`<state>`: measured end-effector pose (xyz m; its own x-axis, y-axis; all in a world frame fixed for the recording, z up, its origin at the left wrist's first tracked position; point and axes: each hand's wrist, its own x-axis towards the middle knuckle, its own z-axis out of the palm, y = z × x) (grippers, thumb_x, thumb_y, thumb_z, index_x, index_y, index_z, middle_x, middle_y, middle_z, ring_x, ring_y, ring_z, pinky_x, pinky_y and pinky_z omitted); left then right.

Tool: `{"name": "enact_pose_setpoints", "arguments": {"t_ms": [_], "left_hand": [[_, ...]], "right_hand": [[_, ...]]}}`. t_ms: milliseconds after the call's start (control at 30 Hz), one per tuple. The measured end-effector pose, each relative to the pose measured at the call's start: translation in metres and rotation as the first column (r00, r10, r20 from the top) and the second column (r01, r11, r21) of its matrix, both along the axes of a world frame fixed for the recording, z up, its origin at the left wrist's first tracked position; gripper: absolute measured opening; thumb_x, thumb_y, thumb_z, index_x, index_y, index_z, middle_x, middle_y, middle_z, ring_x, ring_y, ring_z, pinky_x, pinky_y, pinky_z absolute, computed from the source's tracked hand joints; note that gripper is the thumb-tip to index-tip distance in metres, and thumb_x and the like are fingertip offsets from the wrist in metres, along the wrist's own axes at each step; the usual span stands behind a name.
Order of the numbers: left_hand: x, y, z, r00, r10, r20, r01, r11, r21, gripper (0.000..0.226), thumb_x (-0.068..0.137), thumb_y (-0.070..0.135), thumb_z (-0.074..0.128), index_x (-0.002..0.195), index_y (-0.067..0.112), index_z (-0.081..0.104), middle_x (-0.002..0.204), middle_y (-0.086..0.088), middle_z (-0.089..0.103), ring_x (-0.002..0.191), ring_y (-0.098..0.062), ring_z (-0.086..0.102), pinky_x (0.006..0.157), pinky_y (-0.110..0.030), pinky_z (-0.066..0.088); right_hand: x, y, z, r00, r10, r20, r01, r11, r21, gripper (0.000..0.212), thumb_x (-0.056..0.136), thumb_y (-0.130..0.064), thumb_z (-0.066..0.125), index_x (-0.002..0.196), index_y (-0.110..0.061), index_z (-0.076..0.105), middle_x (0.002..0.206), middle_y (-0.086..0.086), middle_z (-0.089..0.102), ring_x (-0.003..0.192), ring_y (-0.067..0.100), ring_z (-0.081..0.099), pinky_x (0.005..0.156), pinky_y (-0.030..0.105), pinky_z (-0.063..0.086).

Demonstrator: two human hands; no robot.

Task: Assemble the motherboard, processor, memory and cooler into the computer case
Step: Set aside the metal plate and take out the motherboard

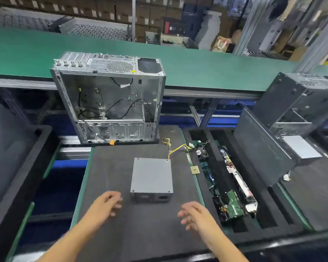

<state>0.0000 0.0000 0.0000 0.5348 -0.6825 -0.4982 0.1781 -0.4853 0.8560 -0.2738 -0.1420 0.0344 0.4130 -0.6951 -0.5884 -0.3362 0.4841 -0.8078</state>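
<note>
Two hands hover empty, left hand [110, 202] and right hand [194, 214] loosely spread, above the bench [110, 167]. Computer case [110, 99] stands open behind the power supply [151, 174]; no writing legible.

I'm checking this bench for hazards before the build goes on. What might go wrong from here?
1. The open computer case lies partly over the far edge of the foam mat; a push might shift or tip it.
2. Loose black cables lie inside it and could get pinched under a motherboard.
3. The power supply sits just ahead of the empty left hand and right hand; its yellow wires trail towards the slotted tray and might snag.
</note>
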Motion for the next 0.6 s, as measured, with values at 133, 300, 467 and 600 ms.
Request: {"name": "enact_pose_setpoints", "arguments": {"t_ms": [133, 300, 467, 600], "left_hand": [[0.023, -0.064, 0.004, 0.997, -0.050, 0.051, 0.046, 0.996, 0.081, 0.034, 0.097, 0.045, 0.051, 0.120, 0.020, 0.056, 0.120, 0.005, 0.060, 0.108, -0.015, 0.059, 0.091, -0.037, 0.049], [0.028, -0.111, -0.012, 0.988, -0.151, -0.046, 0.156, 0.974, 0.166, 0.046, 0.092, 0.058, 0.051, 0.109, 0.017, 0.062, 0.118, 0.007, 0.063, 0.107, -0.017, 0.057, 0.099, -0.034, 0.039], [0.016, -0.123, -0.034, 0.998, -0.056, -0.025, 0.060, 0.977, 0.205, 0.061, 0.082, 0.061, 0.059, 0.125, 0.017, 0.054, 0.132, -0.004, 0.048, 0.110, -0.026, 0.059, 0.095, -0.044, 0.051], [0.001, -0.128, -0.032, 0.991, 0.085, -0.105, -0.066, 0.983, 0.170, 0.061, 0.078, 0.059, 0.062, 0.124, 0.022, 0.045, 0.126, -0.003, 0.051, 0.107, -0.028, 0.060, 0.090, -0.049, 0.054]], "right_hand": [[0.041, -0.033, 0.004, 0.996, -0.081, -0.045, 0.076, 0.992, -0.102, 0.016, 0.103, -0.020, 0.054, 0.116, -0.013, 0.060, 0.111, 0.008, 0.070, 0.083, 0.019, 0.063, 0.064, 0.027, 0.051], [0.079, -0.059, -0.008, 0.990, -0.013, -0.139, 0.004, 0.998, -0.065, 0.056, 0.096, -0.039, 0.058, 0.146, -0.026, 0.038, 0.137, -0.002, 0.052, 0.119, 0.017, 0.055, 0.098, 0.036, 0.049], [0.107, -0.067, -0.029, 0.994, 0.066, -0.091, -0.063, 0.997, 0.039, 0.085, 0.092, -0.055, 0.061, 0.159, -0.032, 0.014, 0.144, -0.013, 0.046, 0.117, 0.009, 0.052, 0.091, 0.026, 0.041], [0.118, -0.067, -0.042, 0.998, 0.017, -0.062, -0.019, 0.999, -0.037, 0.081, 0.084, -0.054, 0.068, 0.152, -0.043, 0.026, 0.132, -0.018, 0.056, 0.120, 0.009, 0.057, 0.099, 0.032, 0.048]]}}
